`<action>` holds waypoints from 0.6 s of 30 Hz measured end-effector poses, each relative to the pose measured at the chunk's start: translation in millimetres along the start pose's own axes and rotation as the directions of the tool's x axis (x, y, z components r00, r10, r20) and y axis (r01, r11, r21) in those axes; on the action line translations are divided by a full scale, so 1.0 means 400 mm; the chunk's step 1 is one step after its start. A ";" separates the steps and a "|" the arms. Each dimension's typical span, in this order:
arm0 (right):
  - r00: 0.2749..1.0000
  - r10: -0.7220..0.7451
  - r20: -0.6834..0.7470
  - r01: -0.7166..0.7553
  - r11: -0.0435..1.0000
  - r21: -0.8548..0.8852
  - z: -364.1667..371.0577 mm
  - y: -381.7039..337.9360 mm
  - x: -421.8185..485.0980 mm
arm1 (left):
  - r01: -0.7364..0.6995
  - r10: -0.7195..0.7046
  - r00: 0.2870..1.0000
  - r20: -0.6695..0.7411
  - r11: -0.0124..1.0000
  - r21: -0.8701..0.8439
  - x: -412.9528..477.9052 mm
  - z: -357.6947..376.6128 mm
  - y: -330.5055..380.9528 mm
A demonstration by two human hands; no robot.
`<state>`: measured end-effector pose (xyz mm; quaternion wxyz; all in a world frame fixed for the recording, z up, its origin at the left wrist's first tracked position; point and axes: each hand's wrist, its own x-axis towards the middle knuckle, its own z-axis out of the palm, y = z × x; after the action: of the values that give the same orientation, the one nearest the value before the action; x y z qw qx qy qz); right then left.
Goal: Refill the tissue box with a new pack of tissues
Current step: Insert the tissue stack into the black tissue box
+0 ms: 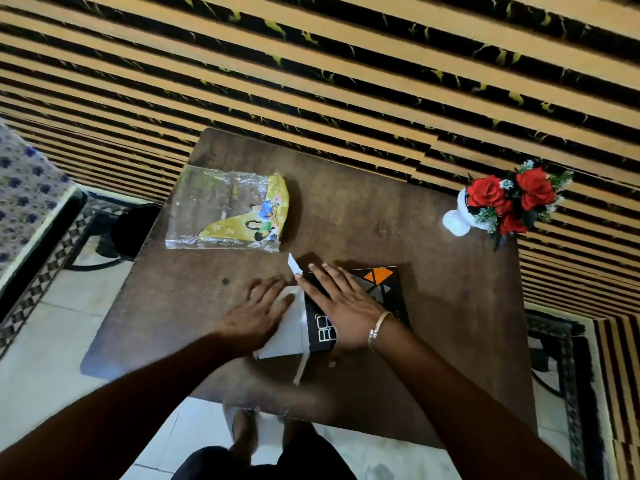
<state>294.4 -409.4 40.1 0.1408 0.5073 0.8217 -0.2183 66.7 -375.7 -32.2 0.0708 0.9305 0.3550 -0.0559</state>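
Brown table (pixel 433 306), tissue box (pixel 375 289) lying flat (lengthwise away)

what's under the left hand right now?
Left hand lies flat on the white end flap of the black tissue box, on the brown wooden table. The box's contents are hidden.

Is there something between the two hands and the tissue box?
Nothing visible. The left hand rests flat on the white flap, and the right hand lies on the black tissue box.
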 end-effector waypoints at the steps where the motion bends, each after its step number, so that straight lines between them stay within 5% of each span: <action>1: 1.000 0.006 -0.024 -0.006 1.000 -0.012 0.002 -0.001 0.007 | 0.116 -0.113 0.993 0.046 0.991 -0.064 -0.021 0.012 -0.016; 4: 0.999 0.000 -0.046 -0.003 0.998 -0.064 0.015 -0.044 0.037 | 0.468 -0.467 0.880 0.082 0.826 -0.315 -0.089 0.038 -0.027; 6: 0.998 0.024 -0.059 -0.028 0.997 -0.068 0.025 -0.063 0.050 | 0.578 -0.591 0.791 0.158 0.638 -0.510 -0.096 0.026 -0.016; 12: 0.993 0.061 -0.100 -0.066 0.997 -0.048 0.029 -0.079 0.049 | 0.564 -0.683 0.703 0.196 0.369 -0.739 -0.064 0.003 0.018; 18: 0.970 0.068 -0.235 -0.091 0.992 -0.089 0.056 -0.083 0.041 | 0.518 -0.696 0.678 0.238 0.222 -0.826 -0.053 -0.003 0.026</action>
<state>257.6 -421.1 20.6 0.0778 0.5543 0.8212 -0.1111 57.9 -396.9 -27.0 0.4528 0.5542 0.6731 0.1863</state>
